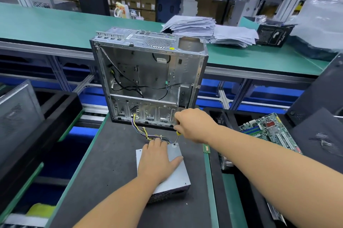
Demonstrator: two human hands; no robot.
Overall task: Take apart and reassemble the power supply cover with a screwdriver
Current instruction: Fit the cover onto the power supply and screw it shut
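I see the power supply (174,177) lying flat on the dark desk (111,162), just in front of the open computer case (148,71) that stands upright at the desk's far edge. My left hand (157,161) lies on the power supply's grey cover with its fingers straight and spread, pressing down on the top face, thumb pointing toward the right edge. My right hand (193,125) is above the power supply's far right corner, its fingers curled tight around the handle of the screwdriver (177,135); only a bit of yellow handle and the thin shaft show below the fist. The shaft slants down and its tip sits on a screw (174,145) at that far right corner of the cover. A bundle of coloured wires (146,133) runs from the power supply's far side up into the bottom of the case. To the right of the power supply, in a black tray, lies a green motherboard (269,131).
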